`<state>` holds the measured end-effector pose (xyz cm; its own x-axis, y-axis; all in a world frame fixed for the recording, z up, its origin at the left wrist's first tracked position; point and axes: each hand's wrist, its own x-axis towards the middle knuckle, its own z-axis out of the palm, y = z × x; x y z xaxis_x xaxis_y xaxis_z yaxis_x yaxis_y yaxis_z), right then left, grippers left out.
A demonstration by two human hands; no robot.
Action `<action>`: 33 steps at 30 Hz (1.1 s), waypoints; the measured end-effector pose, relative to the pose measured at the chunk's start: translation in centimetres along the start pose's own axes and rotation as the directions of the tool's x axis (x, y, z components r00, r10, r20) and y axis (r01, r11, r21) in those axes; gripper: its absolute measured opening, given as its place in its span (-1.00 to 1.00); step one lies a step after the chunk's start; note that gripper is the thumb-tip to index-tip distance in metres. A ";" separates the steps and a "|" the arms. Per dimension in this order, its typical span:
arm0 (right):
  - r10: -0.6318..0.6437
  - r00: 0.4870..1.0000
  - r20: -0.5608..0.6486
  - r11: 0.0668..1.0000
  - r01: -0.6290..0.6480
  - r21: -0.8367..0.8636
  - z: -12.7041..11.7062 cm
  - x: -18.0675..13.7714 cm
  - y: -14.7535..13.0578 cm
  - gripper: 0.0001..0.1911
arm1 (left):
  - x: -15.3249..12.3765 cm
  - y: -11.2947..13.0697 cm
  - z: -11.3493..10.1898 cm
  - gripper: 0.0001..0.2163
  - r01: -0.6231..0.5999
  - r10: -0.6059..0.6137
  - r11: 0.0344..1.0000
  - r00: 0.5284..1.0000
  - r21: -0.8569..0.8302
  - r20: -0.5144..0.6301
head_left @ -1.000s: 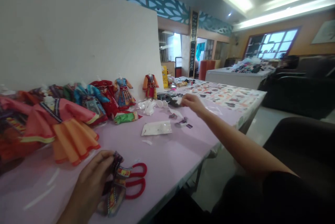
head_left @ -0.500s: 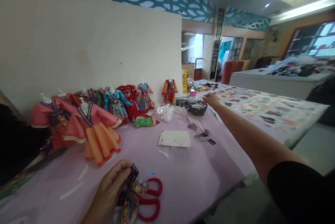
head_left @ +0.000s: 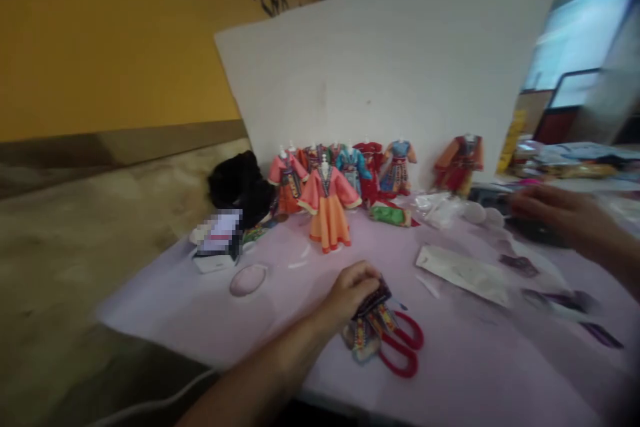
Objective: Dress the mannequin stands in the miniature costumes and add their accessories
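Note:
My left hand is closed on a dark patterned ribbon trim, held just above the table. Beneath it lie more ribbon strips with a yellow and red pattern. Red-handled scissors rest under and beside these strips, their blades hidden. At the right, blurred by motion, my right hand is over a dark bowl, fingers drawn together; anything between them is too small to make out. A small doll dress, pink on top with an orange skirt, stands beyond my left hand.
Several more dressed doll forms line the white board. A green packet, clear plastic, a white card and dark scraps lie on the pink table. A box is at left.
The view has swung left, bringing the yellow wall and the table's left end into sight. My left hand keeps hold of the ribbon trim; my right hand remains by the dark bowl.

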<state>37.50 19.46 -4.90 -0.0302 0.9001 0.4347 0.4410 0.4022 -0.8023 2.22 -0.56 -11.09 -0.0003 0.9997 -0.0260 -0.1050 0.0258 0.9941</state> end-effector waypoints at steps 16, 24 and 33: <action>-0.175 0.600 0.780 0.921 -0.181 0.346 16.2 -12.5 -9.7 -0.52 | 0.1 -0.6 0.2 -0.69 -0.147 0.139 0.989 0.975 0.029 0.174; -0.010 0.624 0.781 0.666 -0.579 0.471 18.0 -12.4 -6.9 -0.51 | 0.4 1.0 -0.4 -0.82 -0.156 0.125 0.974 0.974 0.162 0.187; -0.011 0.580 0.815 0.558 -0.672 0.486 17.3 -12.1 -5.8 -0.64 | 0.8 0.5 -0.6 -0.80 -0.109 0.084 0.972 0.988 0.207 0.127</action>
<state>19.79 9.15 -12.57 -0.7532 0.6539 -0.0722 -0.1698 -0.2993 -0.9389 1.60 0.20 -10.66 0.1167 0.9906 0.0714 0.1041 -0.0837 0.9910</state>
